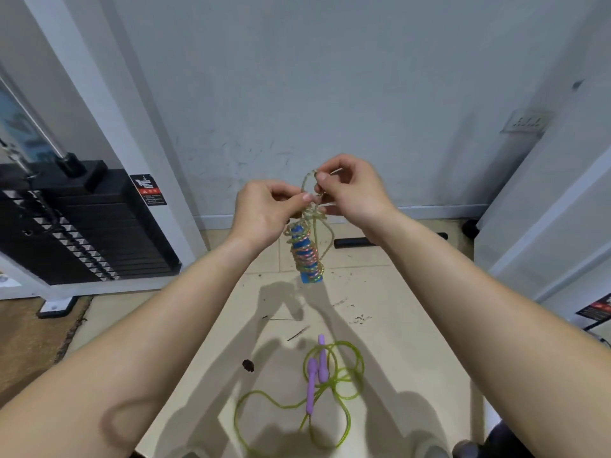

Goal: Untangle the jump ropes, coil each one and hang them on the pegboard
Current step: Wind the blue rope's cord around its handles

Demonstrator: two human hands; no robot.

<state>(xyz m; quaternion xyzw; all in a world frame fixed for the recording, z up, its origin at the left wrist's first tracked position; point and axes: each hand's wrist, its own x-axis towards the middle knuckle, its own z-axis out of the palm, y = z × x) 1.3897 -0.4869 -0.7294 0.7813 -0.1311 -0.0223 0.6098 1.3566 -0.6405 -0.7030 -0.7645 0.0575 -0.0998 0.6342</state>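
**gymrat_q:** what were the hands doing right then?

**ropefixer:** Both were raised, nearly touching. The left hand (267, 206) had its fingers curled, thumb and forefinger pinching a strand of the glittery rope (312, 223) at the knot. The right hand (353, 190) was curled too, pinching a small loop of the same rope just above it.

**gymrat_q:** and the rest of that rope?

**ropefixer:** It hung below the hands, wound round and round the blue handles (306, 256), off the floor (396, 292). The green rope (334, 380) lay in loose loops on the floor nearer the person, its purple handles (311, 385) side by side on top.

**gymrat_q:** anything else around?

**ropefixer:** A black weight stack (82, 226) on the left, a black bar (353, 242) on the floor by the wall (330, 77), and a wall socket (525, 122) up on the right.
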